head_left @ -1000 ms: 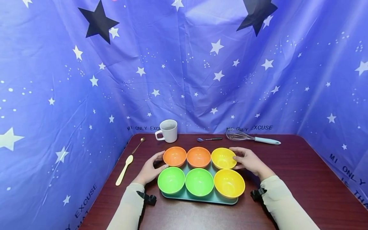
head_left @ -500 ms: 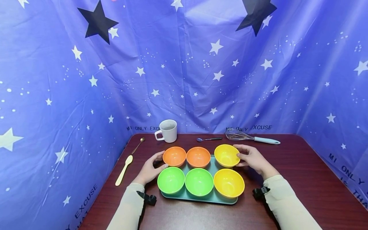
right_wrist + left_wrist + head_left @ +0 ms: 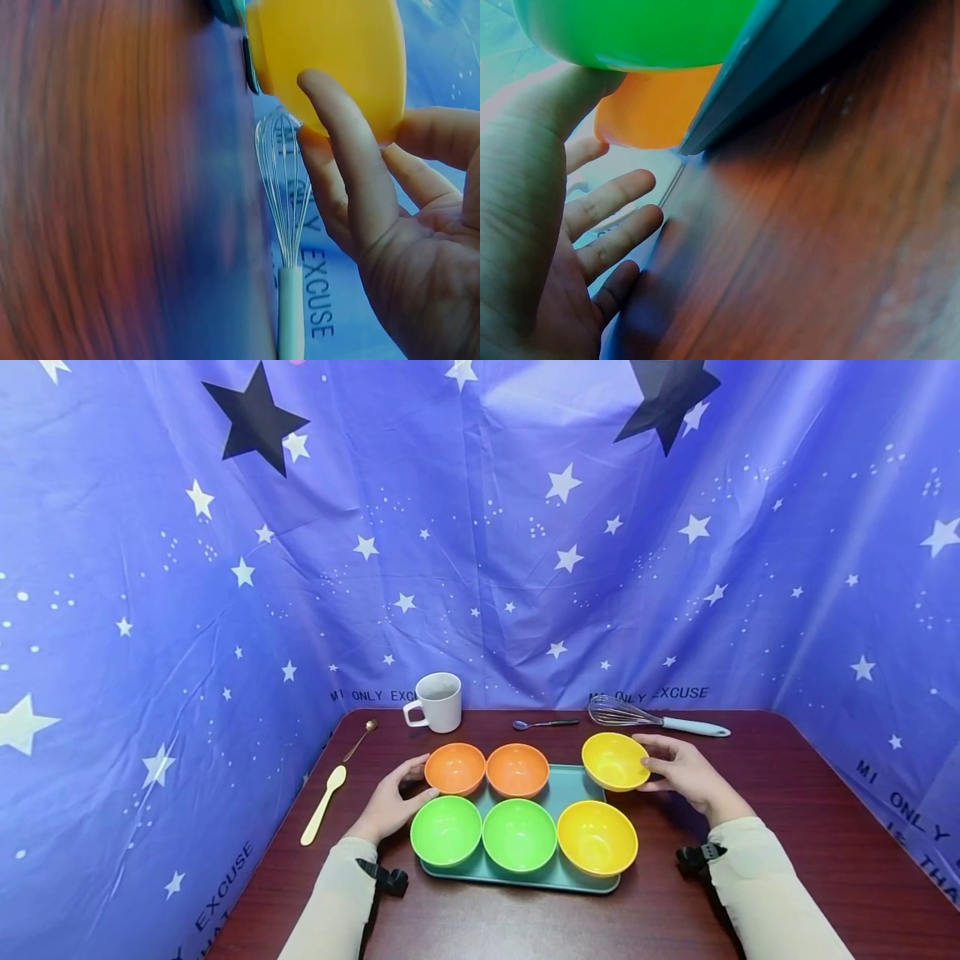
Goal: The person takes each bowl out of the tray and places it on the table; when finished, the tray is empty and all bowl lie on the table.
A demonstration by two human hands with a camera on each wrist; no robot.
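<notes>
Yellow bowl (image 3: 615, 761) gripped by right hand (image 3: 686, 774), lifted off tray (image 3: 577, 781); left hand (image 3: 393, 800) relaxed against orange bowl (image 3: 454, 768), steadying 5 others.

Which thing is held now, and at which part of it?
The right hand holds a yellow bowl by its outer side, near the rim. The left hand holds nothing; it rests beside the tray.

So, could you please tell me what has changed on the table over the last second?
The right hand, keeping its grip on the far yellow plastic bowl, has lifted it off the teal rectangular tray and carried it right, past the tray's edge. The left hand stays at the tray's left side by the orange bowl. The other four bowls, white mug and wire whisk have not moved.
</notes>
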